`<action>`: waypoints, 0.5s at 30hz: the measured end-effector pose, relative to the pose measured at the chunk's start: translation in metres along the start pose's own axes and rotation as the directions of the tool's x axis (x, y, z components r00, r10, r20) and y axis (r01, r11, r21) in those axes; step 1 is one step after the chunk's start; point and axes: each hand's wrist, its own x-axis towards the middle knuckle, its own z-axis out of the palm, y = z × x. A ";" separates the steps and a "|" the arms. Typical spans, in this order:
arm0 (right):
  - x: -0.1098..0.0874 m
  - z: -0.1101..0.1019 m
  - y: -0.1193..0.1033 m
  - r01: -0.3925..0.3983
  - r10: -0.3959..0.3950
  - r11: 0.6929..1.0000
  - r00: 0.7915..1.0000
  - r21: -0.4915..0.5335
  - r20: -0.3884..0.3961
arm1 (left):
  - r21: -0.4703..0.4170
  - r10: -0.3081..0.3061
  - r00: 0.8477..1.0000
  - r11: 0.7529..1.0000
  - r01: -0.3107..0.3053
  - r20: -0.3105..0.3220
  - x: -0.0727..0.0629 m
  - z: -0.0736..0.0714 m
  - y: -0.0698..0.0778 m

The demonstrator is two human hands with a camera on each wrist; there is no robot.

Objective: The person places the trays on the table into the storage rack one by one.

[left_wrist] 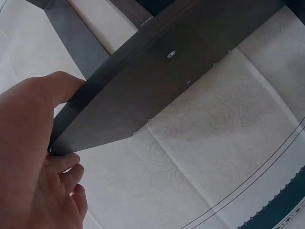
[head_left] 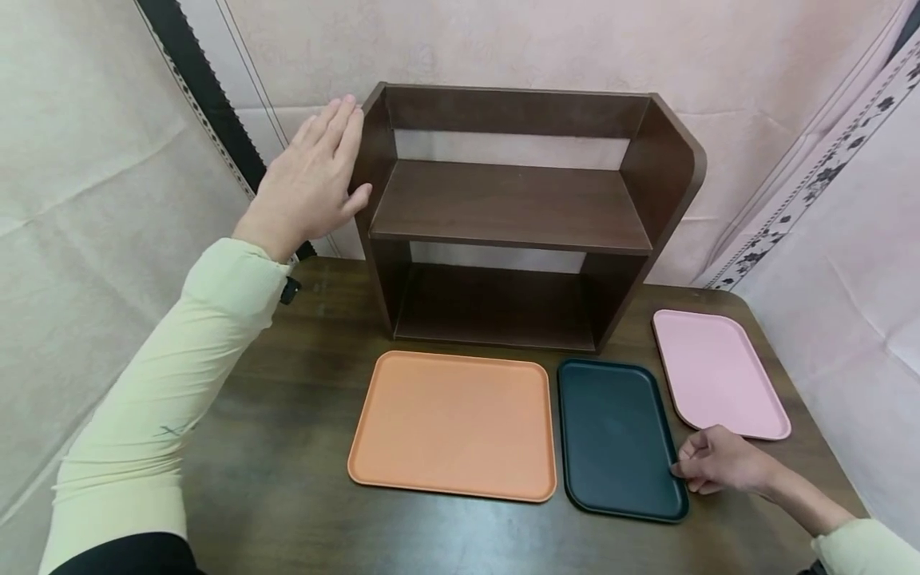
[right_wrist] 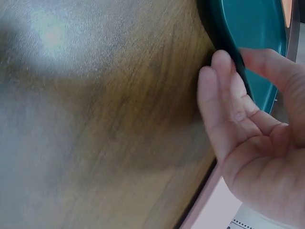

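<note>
A dark brown two-tier wooden shelf (head_left: 510,204) stands at the back of the table. My left hand (head_left: 305,180) is at its left side panel (left_wrist: 143,71); the left wrist view shows the thumb on one face and the fingers at the other side of the panel's corner. Toward the front right, my right hand (head_left: 722,463) pinches the right edge of a dark green tray (head_left: 621,439), thumb on the rim and fingers by the outer side. An orange tray (head_left: 453,427) lies flat left of the green one.
A pink tray (head_left: 722,375) lies at the table's right edge, just beyond my right hand. The wooden table (head_left: 287,447) extends in front of the shelf. Pale patterned cloth (head_left: 812,200) hangs behind and on both sides.
</note>
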 end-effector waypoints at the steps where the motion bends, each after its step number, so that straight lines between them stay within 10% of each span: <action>1: 0.001 0.001 0.000 -0.001 0.001 1.000 1.000 -0.001 -0.005 | 0.001 0.004 1.000 1.000 -0.004 -0.002 0.000 0.000 0.000; 15: 0.005 0.001 0.017 -0.008 0.009 0.990 1.000 0.143 -0.004 | 0.015 0.024 1.000 1.000 -0.024 -0.010 -0.001 -0.001 0.000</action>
